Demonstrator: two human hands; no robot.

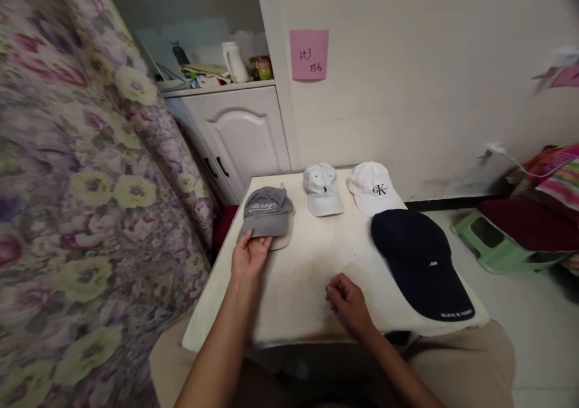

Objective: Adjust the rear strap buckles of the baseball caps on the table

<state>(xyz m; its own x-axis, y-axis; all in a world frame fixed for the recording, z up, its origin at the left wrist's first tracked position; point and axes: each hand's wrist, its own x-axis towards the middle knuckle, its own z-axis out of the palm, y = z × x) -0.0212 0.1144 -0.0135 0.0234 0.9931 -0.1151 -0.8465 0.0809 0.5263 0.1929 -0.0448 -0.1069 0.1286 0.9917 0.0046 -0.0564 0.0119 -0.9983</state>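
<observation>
Pinching a gray cap (266, 199) by its brim (271, 224) with the left hand (249, 257), far left on the worktop (296, 287); with right hand (347, 300) in a loose, empty fist, left of a navy cap (418, 257).

Bare forearms (228, 335) above beige trousers (465, 366).
The left hand (251, 255) and right hand (347, 302) are bare, as are both wrists; the plain, loose-looking trouser legs show beyond the tabletop's (312, 257) two near corners, the lap between them too dark to read.
</observation>
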